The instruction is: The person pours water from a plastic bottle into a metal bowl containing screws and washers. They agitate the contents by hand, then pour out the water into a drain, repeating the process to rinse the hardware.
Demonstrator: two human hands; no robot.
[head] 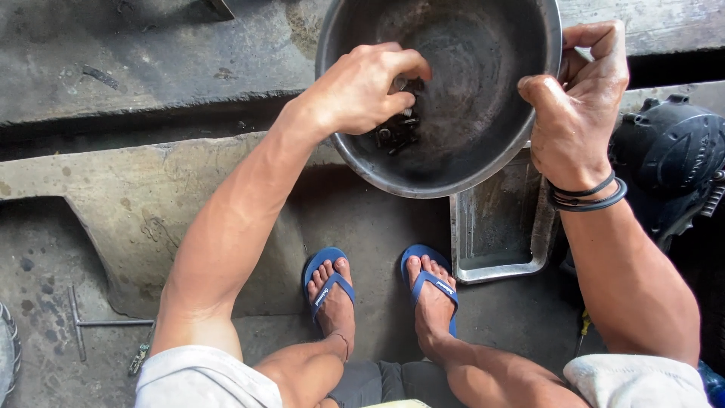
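A large dark metal bowl (483, 45) is tilted above the floor. My right hand (578, 113) grips its right rim, thumb inside, with black bands around the wrist. My left hand (362, 87) reaches into the bowl, fingers curled over a small heap of dark bolts and metal parts (399, 127) at the bottom. Whether the fingers pinch one of them is hidden.
A rectangular metal tray (498, 227) lies under the bowl. A black engine cover (672, 151) sits at the right. A T-handle wrench (79, 323) lies on the oily concrete floor at the left. My feet in blue flip-flops (332, 283) stand below the bowl.
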